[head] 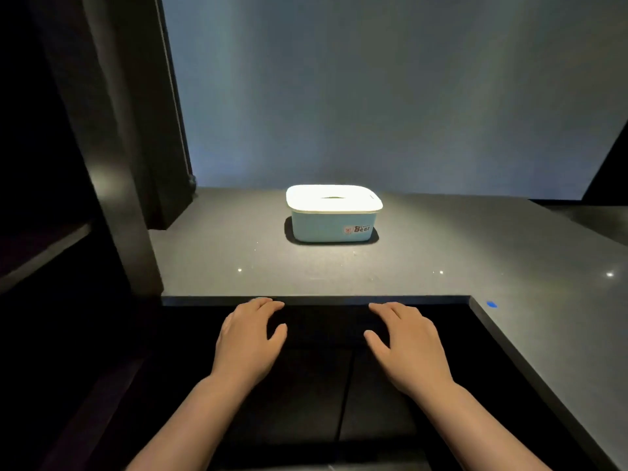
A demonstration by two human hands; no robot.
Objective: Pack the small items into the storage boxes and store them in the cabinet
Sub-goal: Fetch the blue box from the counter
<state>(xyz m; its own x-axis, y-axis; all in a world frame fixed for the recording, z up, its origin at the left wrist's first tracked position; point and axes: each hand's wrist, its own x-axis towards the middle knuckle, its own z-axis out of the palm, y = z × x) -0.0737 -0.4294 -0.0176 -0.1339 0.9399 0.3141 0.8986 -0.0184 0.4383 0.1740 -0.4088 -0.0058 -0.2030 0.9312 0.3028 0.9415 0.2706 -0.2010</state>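
A small pale blue box (pixel 333 223) with a white lid (pixel 333 198) sits closed on a grey counter (pixel 441 246), just above the centre of the frame and well apart from both hands. On the box's front, toward its lower right corner, a sticker (pixel 356 229) shows a small cartoon figure beside the word "Bear" in dark letters; a smaller word above it is too tiny to read. The lid is brightly lit and washed out, with a shallow oval dip in its middle. Both bare hands reach in from the bottom of the frame. The left hand (pixel 249 338) is lower centre-left, its fingers relaxed and slightly spread, fingertips at the counter's front edge, holding nothing. The right hand (pixel 407 341) mirrors it at lower centre-right, also loose and holding nothing. Whether the fingertips touch the edge cannot be told. Beneath the hands is a very dark surface with a thin vertical seam (pixel 345 402); its details are lost in shadow. A small blue mark (pixel 491 304) sits on the counter at the right. Dark panels (pixel 129 130) fill the left of the frame, and a plain blue-grey wall (pixel 373 79) rises behind the counter. The forearms are cut off by the bottom edge.
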